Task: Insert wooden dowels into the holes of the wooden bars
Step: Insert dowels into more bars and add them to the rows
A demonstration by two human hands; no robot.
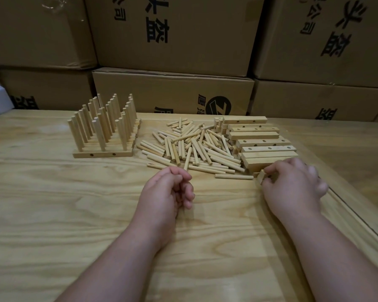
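The right hand pinches the end of a wooden bar at the near edge of the bar stack. The left hand is loosely curled, holding nothing, beside the loose dowel pile on the counter. Dragging the bar out could topple the stack or scatter dowels.

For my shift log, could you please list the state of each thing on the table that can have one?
Finished bars: side by side, dowels upright in them.
Loose dowels: lying in a heap, not inserted.
Empty bars: stacked, holes unfilled.
Right hand: pinches the end of a bar at the stack's near edge.
Left hand: fingers loosely curled, holding nothing visible.
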